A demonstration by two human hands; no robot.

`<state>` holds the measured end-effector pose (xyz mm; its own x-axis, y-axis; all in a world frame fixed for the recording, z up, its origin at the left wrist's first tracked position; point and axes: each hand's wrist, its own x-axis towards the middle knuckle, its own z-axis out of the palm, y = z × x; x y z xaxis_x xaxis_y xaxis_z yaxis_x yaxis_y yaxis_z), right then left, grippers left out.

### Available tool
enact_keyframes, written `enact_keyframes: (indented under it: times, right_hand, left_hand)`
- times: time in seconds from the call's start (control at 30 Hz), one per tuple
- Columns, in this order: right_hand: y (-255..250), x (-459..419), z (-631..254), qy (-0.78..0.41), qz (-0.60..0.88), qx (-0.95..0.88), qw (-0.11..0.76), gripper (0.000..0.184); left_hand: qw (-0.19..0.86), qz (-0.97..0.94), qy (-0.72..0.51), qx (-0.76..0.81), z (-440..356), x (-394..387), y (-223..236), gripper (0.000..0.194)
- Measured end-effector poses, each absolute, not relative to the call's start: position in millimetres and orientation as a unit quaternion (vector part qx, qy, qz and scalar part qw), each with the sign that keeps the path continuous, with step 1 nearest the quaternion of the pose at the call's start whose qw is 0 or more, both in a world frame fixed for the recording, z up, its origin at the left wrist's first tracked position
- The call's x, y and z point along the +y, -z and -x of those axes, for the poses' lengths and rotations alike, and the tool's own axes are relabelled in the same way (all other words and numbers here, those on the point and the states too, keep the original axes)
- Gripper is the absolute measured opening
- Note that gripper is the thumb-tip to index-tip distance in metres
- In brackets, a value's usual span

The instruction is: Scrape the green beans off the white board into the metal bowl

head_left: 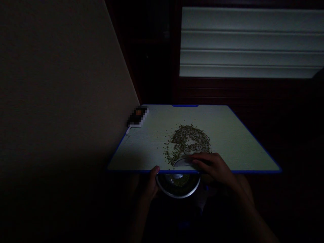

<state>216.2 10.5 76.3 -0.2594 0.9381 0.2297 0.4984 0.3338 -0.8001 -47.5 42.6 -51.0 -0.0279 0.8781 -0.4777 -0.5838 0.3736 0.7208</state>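
Note:
Small greenish-brown seeds (191, 135) lie scattered in a rough ring on a pale folding table (235, 145) with a blue rim. In my right hand (214, 165) is a thin, pale, flat piece with a curved edge (182, 162), pinched and held low against the tabletop beside the seeds; its kind is hard to make out. A shiny metal bowl (186, 194) with more seeds inside sits under the table's near edge. My left hand (152, 184) grips the bowl's left side, its thumb over the table edge. Its lower fingers are in shadow.
A phone-like device (138, 116), blurred out and with a white edge, lies at the table's far left corner. A tan wall or panel (63, 84) rises close on the left. Behind stands dark wooden furniture with pale slatted panels (243, 42). The room is very dark.

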Motion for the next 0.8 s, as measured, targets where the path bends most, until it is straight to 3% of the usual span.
enact_keyframes:
  times: [0.8]
  right_hand:
    - [-77, 14, -212, -0.294, 0.452, -0.765, 0.352, 0.03]
  left_hand:
    - [0.695, -0.152, -0.528, 0.465, 45, 41, 44, 0.056]
